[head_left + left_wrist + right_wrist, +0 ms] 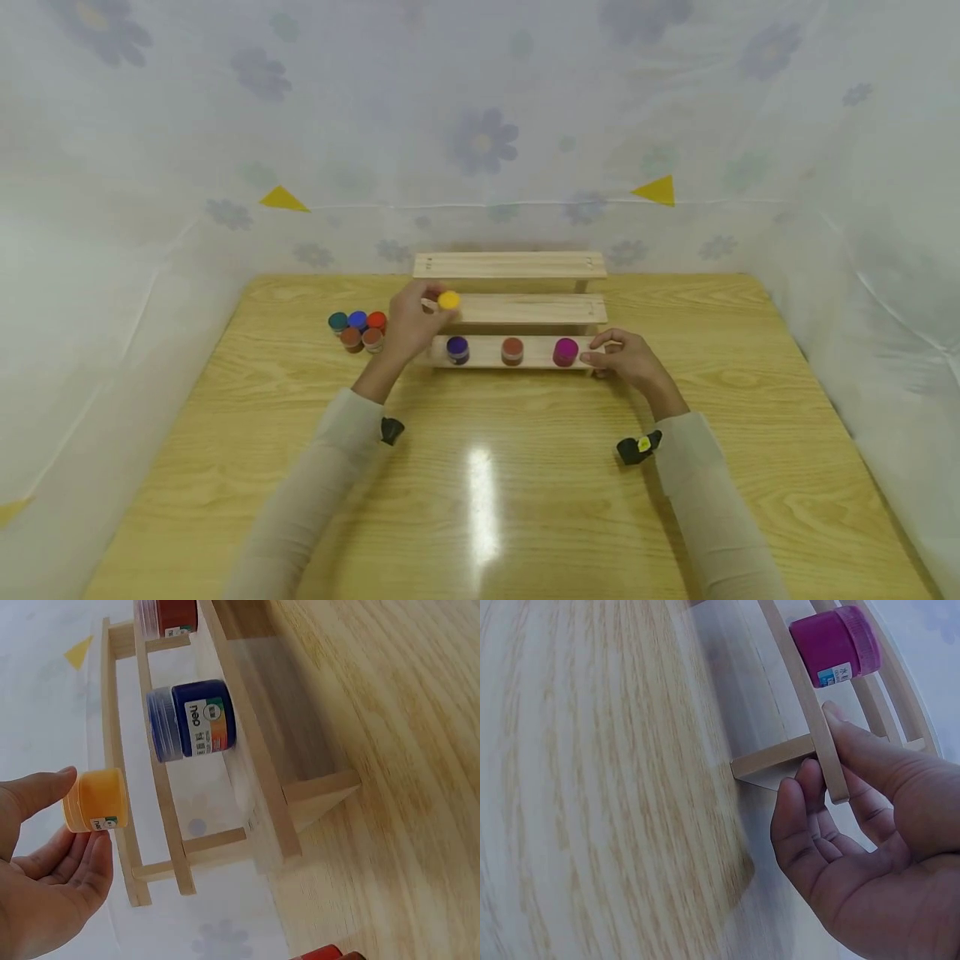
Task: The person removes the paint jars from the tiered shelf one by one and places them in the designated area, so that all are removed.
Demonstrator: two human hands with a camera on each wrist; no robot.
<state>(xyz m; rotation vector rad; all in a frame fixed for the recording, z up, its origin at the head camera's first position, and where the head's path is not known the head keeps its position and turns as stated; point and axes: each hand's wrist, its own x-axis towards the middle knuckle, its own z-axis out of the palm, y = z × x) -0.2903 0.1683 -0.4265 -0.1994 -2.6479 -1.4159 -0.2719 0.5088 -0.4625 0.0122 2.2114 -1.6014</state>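
My left hand [414, 321] pinches a yellow paint jar [97, 800] between thumb and fingers, held up near the left end of the middle shelf. A three-step wooden rack [525, 308] stands at the back of the table. On its lowest step sit a dark blue jar [199, 720], a reddish-brown jar [512, 351] and a magenta jar [835, 646], spaced apart. At the right end of that step, my right hand [877, 832] grips the board, thumb on the top side and fingers curled beneath, close beside the magenta jar.
Left of the rack, several jars stand grouped on the table, among them a green jar [338, 322], a blue jar [357, 320] and a red jar [377, 321]. Behind the rack hangs a flowered white curtain [480, 167] with yellow triangles.
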